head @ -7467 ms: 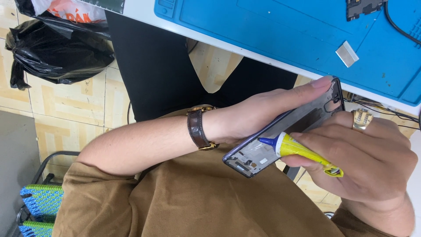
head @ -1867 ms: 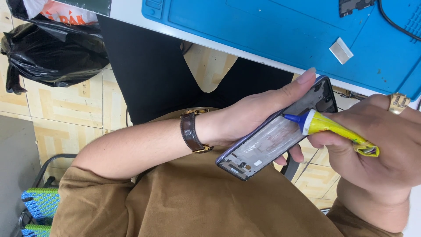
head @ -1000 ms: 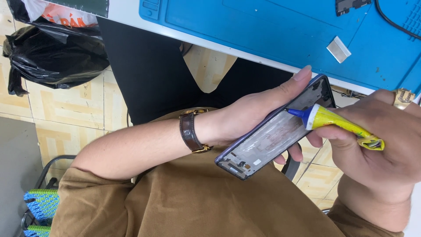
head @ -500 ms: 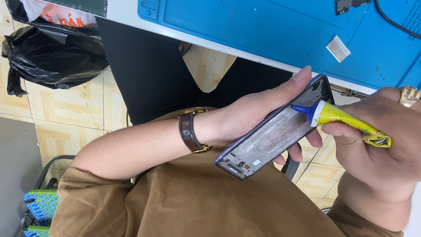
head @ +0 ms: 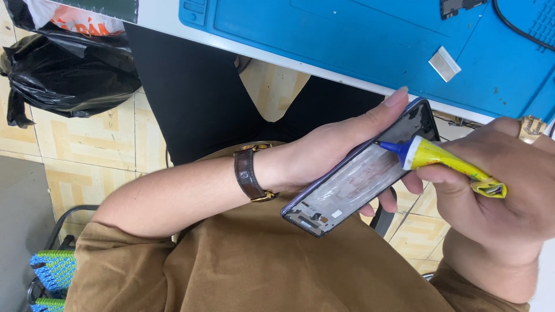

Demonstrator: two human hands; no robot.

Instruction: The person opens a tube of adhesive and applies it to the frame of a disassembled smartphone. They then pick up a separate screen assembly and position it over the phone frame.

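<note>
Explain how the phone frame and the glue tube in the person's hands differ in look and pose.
The phone frame is flat, wide, dark and grey; the glue tube is thin and yellow with a blue nozzle. The left hand cradles the frame from behind; the right hand pinches the tube, its nozzle at the frame's upper part. Both are held over the lap.

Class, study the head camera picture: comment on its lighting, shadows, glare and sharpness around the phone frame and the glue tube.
Head view: soft, even light, with only faint shadows under the hands. The phone frame in the left hand shows a mild pale sheen but no harsh glare. The glue tube in the right hand is sharp, with no motion blur. The blue mat is evenly lit.
</note>
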